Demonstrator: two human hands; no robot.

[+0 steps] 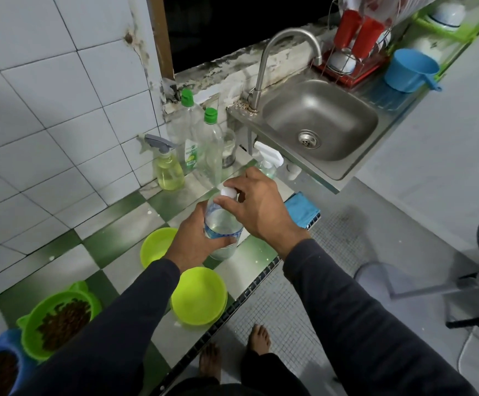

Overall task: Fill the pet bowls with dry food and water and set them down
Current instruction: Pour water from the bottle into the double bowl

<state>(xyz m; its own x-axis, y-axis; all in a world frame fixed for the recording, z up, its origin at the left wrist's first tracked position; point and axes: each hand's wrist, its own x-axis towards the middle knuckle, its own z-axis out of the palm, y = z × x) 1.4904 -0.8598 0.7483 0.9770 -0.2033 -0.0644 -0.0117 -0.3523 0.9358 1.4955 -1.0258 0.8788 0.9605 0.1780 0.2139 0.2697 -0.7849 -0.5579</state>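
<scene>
Both hands work at frame centre: the left hand wraps the clear plastic water bottle, steadying it upright over the green-and-white checked counter, while the right hand pinches its white cap, probably to unscrew it. Two empty lime-green plastic bowls wait just below; kibble-filled green and blue bowls sit lower left.

Home kitchen; steel sink; dish rack; tiled counter.
</scene>
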